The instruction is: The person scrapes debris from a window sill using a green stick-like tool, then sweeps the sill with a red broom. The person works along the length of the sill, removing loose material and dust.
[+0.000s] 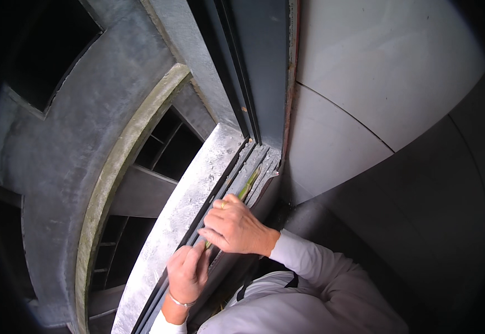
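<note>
A thin green plant stalk (248, 185) with a browned, pointed tip lies slantwise over the grey window track (236, 179). My right hand (234, 225), with a ring on one finger, is closed around the stalk's middle above the track. Just below and to the left, my left hand (188, 267), a bracelet at its wrist, pinches the stalk's lower end between thumb and fingers. The two hands are close together. Grey crumbs of debris lie in the track's grooves near the frame corner. The palms and part of the stalk are hidden by my fingers.
Outside the track runs a pale, rough window ledge (171, 200). Beyond it stands a grey concrete facade (100, 96) with dark window openings. A dark window frame (263, 71) rises at the track's far end. Large light wall tiles (351, 75) are on the right.
</note>
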`<state>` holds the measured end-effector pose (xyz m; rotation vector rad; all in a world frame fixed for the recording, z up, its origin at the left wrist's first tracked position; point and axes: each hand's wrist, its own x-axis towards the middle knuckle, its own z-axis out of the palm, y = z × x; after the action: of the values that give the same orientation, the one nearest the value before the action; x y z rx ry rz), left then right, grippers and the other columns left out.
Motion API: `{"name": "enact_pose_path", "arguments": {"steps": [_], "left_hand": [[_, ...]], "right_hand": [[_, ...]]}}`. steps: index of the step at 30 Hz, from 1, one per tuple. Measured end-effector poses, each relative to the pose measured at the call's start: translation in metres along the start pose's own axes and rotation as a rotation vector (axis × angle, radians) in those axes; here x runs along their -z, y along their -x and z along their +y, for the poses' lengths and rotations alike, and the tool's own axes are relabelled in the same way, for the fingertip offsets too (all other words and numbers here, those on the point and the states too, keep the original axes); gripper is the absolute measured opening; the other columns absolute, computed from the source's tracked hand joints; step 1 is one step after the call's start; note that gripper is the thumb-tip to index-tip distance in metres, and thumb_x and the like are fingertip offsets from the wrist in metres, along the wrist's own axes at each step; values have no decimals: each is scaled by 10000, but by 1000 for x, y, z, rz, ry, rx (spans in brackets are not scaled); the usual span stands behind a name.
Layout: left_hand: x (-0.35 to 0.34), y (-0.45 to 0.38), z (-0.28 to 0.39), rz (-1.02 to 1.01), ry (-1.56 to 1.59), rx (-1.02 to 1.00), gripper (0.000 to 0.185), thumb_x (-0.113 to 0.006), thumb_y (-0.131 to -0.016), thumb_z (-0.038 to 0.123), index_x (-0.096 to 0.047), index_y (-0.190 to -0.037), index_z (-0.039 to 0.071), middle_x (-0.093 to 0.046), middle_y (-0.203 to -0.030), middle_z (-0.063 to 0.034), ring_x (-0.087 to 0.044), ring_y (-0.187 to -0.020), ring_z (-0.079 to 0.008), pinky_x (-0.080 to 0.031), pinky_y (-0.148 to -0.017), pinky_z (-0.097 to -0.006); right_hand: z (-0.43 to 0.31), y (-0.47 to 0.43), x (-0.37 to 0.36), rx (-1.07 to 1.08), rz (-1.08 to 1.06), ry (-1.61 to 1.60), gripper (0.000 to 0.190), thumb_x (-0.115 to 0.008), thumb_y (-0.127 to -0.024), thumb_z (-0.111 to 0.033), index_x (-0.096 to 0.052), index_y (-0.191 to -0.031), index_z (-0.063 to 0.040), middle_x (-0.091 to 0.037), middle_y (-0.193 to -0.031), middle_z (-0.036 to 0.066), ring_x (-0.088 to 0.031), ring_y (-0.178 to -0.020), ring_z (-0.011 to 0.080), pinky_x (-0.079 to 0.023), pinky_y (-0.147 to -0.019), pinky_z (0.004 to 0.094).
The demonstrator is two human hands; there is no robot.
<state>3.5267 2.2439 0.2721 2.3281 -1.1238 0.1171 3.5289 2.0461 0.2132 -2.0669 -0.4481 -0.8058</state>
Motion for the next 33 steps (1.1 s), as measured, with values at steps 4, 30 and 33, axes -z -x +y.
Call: {"name": "enact_pose_path", "arguments": {"steps": [4,30,33], "left_hand": [[-31,-24,-2,89,29,-45,260,-758,-836,-53,-690,-1082,-7,-517,-686,-125,-541,-595,-317,-431,-560,-424],[-15,-40,-33,32,26,-192,265,-778,-815,-59,-709,-1066,-12,-544,-683,-110,-555,-584,-295,-445,-550,-402],[12,-21,-26,4,10,-237,265,-774,-819,-63,-704,-1069,-9,-546,-682,-116,-556,-583,-301,-445,-547,-409]], "right_hand": [[27,-2,16,-15,-21,44,262,-743,-889,-225,-573,-729,-106,-575,-706,62,-580,-737,269,-410,-739,420],[23,-11,-5,-72,169,98,296,-766,-886,-178,-555,-695,-94,-555,-678,80,-562,-685,275,-381,-731,424],[-17,-4,-5,-35,206,179,265,-758,-874,-190,-569,-704,-113,-576,-699,59,-572,-723,264,-401,-754,427]]}}
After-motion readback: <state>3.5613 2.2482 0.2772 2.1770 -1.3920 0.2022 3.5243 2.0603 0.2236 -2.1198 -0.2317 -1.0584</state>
